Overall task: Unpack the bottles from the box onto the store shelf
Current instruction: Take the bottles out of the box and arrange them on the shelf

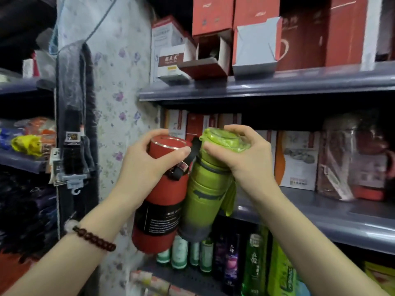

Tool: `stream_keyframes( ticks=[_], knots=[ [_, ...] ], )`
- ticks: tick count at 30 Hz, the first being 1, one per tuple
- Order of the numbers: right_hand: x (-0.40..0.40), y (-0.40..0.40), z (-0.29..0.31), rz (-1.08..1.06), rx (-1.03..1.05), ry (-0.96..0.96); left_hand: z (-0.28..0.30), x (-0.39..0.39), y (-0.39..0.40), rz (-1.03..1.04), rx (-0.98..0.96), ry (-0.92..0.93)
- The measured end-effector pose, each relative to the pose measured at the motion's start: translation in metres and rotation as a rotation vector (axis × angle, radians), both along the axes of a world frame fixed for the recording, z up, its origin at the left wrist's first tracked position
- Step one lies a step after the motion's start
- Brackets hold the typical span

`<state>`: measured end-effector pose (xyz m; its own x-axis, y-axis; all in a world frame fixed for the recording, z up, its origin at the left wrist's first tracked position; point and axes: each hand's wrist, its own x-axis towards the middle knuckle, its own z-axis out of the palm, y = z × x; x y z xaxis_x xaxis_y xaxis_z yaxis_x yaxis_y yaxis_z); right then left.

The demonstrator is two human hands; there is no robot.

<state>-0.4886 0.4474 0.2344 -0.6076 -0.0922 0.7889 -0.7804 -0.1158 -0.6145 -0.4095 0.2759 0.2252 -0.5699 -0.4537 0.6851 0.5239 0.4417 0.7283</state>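
Note:
My left hand (147, 161) grips the top of a red bottle (158, 210) with a black label and a black strap. My right hand (241, 154) grips the cap end of a green bottle (203, 201), which is partly wrapped in thin green plastic. Both bottles hang tilted, side by side and touching, in the air in front of the left end of the middle grey shelf (320, 212). The box they came from is out of view.
Cartons and a wrapped red jug (352, 163) stand at the back of the middle shelf. The upper shelf (256, 86) holds red and white boxes, some open. Small bottles (192, 255) fill the shelf below. A floral pillar (115, 103) with hanging goods stands at left.

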Motion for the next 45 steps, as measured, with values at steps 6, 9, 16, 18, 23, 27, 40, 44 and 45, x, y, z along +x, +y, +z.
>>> stream_keyframes(
  ticks=[6, 9, 16, 18, 23, 27, 40, 44, 45],
  knots=[
    [-0.005, 0.018, 0.035, 0.033, -0.150, 0.056, 0.045, -0.004, 0.024, 0.078, -0.118, 0.120],
    [-0.003, 0.026, 0.045, -0.011, -0.190, 0.094, 0.058, -0.008, 0.032, 0.103, -0.137, 0.168],
    [-0.003, 0.038, 0.038, -0.151, -0.282, 0.190, 0.062, -0.035, 0.047, 0.105, -0.205, 0.252],
    [-0.006, 0.039, 0.030, -0.195, -0.296, 0.187, 0.057, -0.045, 0.050, 0.101, -0.272, 0.247],
    [-0.016, 0.043, 0.021, -0.286, -0.344, 0.127, 0.053, -0.071, 0.055, 0.055, -0.341, 0.220],
    [-0.024, 0.048, 0.022, -0.333, -0.393, 0.052, 0.058, -0.085, 0.057, -0.012, -0.359, 0.176],
    [-0.040, 0.038, 0.051, -0.337, -0.117, -0.082, 0.077, -0.109, 0.032, 0.005, -0.299, 0.075],
    [-0.049, 0.028, 0.061, -0.246, -0.016, -0.131, 0.078, -0.120, 0.013, -0.061, -0.218, 0.052],
    [-0.053, 0.025, 0.061, -0.221, -0.009, -0.139, 0.077, -0.124, 0.008, -0.082, -0.194, 0.030]
  ],
)
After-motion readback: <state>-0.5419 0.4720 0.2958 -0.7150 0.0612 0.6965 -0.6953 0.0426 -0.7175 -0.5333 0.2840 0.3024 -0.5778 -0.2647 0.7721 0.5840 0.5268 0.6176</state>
